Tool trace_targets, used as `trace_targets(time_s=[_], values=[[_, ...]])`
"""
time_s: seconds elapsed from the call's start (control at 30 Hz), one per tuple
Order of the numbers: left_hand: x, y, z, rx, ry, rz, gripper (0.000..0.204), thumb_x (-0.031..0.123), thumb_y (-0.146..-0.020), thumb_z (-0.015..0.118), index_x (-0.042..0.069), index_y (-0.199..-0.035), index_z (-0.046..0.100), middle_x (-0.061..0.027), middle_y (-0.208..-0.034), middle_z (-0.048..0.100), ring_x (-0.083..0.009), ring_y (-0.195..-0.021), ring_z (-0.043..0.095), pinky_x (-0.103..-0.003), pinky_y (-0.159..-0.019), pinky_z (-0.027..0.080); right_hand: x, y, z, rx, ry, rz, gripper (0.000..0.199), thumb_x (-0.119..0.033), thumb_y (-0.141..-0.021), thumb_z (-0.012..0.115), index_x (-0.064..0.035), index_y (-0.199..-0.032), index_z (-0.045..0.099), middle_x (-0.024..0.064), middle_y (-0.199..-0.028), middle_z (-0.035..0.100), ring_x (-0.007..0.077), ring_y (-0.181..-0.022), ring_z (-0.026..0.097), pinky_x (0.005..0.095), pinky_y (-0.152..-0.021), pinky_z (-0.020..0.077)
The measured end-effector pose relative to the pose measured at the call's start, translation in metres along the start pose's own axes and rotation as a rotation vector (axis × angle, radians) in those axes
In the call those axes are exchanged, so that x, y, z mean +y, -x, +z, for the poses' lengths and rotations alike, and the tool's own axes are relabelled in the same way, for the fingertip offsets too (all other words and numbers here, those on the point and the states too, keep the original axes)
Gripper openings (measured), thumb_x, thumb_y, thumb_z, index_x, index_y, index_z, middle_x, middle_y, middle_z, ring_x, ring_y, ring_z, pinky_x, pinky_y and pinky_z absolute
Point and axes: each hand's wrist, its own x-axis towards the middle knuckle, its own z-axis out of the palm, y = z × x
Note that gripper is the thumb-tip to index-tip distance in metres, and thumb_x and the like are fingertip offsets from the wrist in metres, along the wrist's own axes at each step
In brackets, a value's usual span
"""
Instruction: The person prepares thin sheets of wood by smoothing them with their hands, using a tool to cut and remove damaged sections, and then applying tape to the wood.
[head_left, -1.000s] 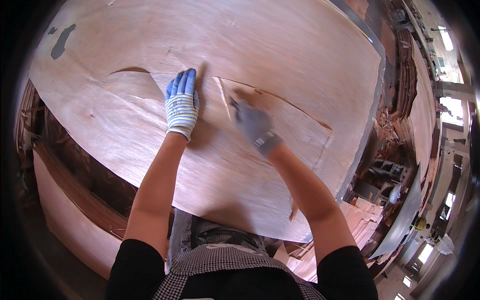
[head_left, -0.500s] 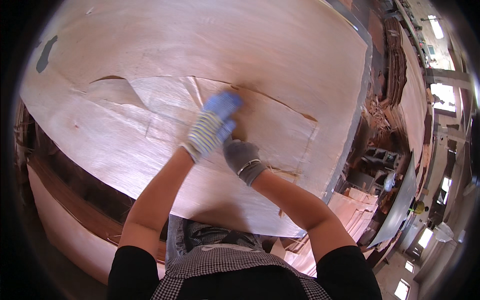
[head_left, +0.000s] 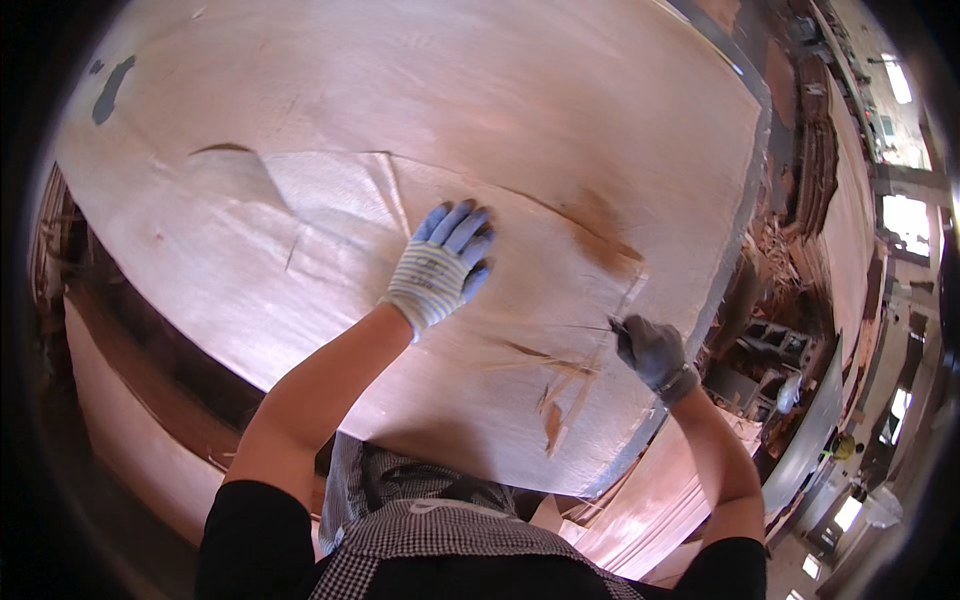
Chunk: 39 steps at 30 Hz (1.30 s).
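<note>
A large, thin, pale pinkish wood veneer sheet (head_left: 560,100) spreads in front of me, with a patch of veneer (head_left: 330,190) in its middle along a long curved split. My left hand (head_left: 440,262), in a blue-and-white striped glove, lies flat on the patch with its fingers extended. To the right, my right hand (head_left: 652,352), in a dark grey glove, is closed near the patch's right end. A small dark tip pokes from its fingers beside a thin dark line; what it grips is too small to tell. Loose veneer slivers (head_left: 555,405) lie between me and the patch.
A grey edge (head_left: 725,240) borders the sheet on the right. Beyond it are stacked veneers (head_left: 815,150), wood scraps and a grey block with openings (head_left: 778,340). Another veneer stack (head_left: 150,400) stands at the lower left. A dark hole (head_left: 113,90) shows in the sheet's far left.
My right hand has moved right, away from the left hand toward the patch's right end. My left hand has shifted slightly and now lies flat. More loose slivers are visible.
</note>
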Motion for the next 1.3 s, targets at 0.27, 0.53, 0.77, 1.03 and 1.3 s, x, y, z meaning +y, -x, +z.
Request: trace_targets(time_s=[0.27, 0.53, 0.77, 1.03, 1.3], values=[[-0.082, 0.001, -0.043, 0.071, 0.1, -0.405, 0.054, 0.022, -0.074, 0.068, 0.007, -0.123, 0.051, -0.0133, -0.119, 0.054, -0.033, -0.116, 0.046, -0.041, -0.101, 0.035, -0.069, -0.126, 0.017, -0.029, -0.176, 0.077, 0.014, -0.022, -0.085, 0.054, -0.0105, -0.094, 0.053, 0.0134, -0.071, 0.061, 0.0334, -0.059, 0.06, 0.0442, -0.05, 0.0471], [-0.085, -0.006, -0.039, 0.132, 0.169, -0.3, 0.081, 0.022, -0.062, 0.077, 0.011, -0.134, 0.041, -0.0159, -0.116, 0.054, -0.0363, -0.111, 0.048, -0.044, -0.099, 0.037, -0.123, -0.27, 0.053, 0.112, 0.159, -0.261, 0.014, -0.023, -0.085, 0.052, -0.0091, -0.089, 0.052, 0.0099, -0.065, 0.062, 0.0261, -0.049, 0.061, 0.0413, -0.042, 0.046], [-0.057, -0.015, -0.03, -0.025, -0.027, -0.276, 0.066, 0.017, -0.067, 0.071, 0.011, -0.129, 0.047, -0.0128, -0.131, 0.044, -0.0321, -0.122, 0.038, -0.046, -0.105, 0.028, -0.069, -0.216, 0.031, 0.027, 0.054, -0.115, 0.016, -0.025, -0.087, 0.049, -0.0089, -0.086, 0.052, 0.0094, -0.062, 0.062, 0.0274, -0.053, 0.062, 0.0422, -0.044, 0.0462], [-0.005, -0.035, 0.005, -0.025, -0.04, -0.066, 0.053, 0.028, -0.08, 0.056, 0.016, -0.13, 0.046, -0.0138, -0.143, 0.031, -0.0375, -0.129, 0.03, -0.05, -0.105, 0.025, 0.0, -0.132, 0.028, -0.019, 0.11, 0.168, 0.023, -0.033, -0.092, 0.045, -0.0115, -0.087, 0.051, 0.0103, -0.057, 0.06, 0.03, -0.048, 0.059, 0.0433, -0.039, 0.0445], [0.009, -0.038, 0.009, -0.001, -0.129, -0.029, 0.051, 0.028, -0.081, 0.057, 0.017, -0.13, 0.047, -0.0134, -0.142, 0.033, -0.0363, -0.128, 0.032, -0.049, -0.104, 0.026, -0.037, 0.089, 0.08, -0.217, 0.037, 0.715, 0.018, -0.028, -0.091, 0.047, -0.0116, -0.098, 0.051, 0.0143, -0.059, 0.06, 0.034, -0.051, 0.06, 0.0457, -0.045, 0.0465]])
